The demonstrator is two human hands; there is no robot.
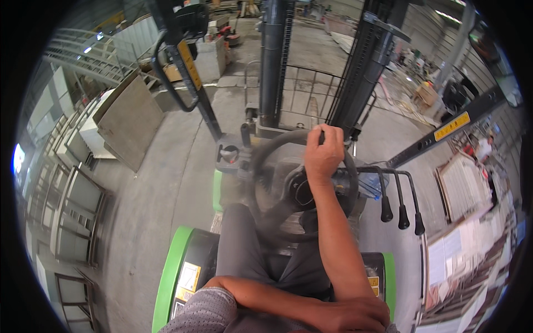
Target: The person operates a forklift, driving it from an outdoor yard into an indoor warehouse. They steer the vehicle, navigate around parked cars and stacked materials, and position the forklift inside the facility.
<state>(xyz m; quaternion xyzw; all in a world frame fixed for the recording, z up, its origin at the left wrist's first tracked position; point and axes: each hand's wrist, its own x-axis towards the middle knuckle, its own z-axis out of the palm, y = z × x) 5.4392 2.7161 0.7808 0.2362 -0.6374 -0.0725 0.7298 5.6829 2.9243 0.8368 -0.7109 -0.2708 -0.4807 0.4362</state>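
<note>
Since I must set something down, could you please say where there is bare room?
Bare floor lies between the racks at left and the left green fender, and beyond the barred guard. Crowded: far right, with pale panels, and the steering wheel under the right hand.

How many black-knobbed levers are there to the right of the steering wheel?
3: an inner lever nearest the steering wheel, a middle lever beside it, and an outer lever farthest right. Any behind the right forearm would be hidden.
</note>
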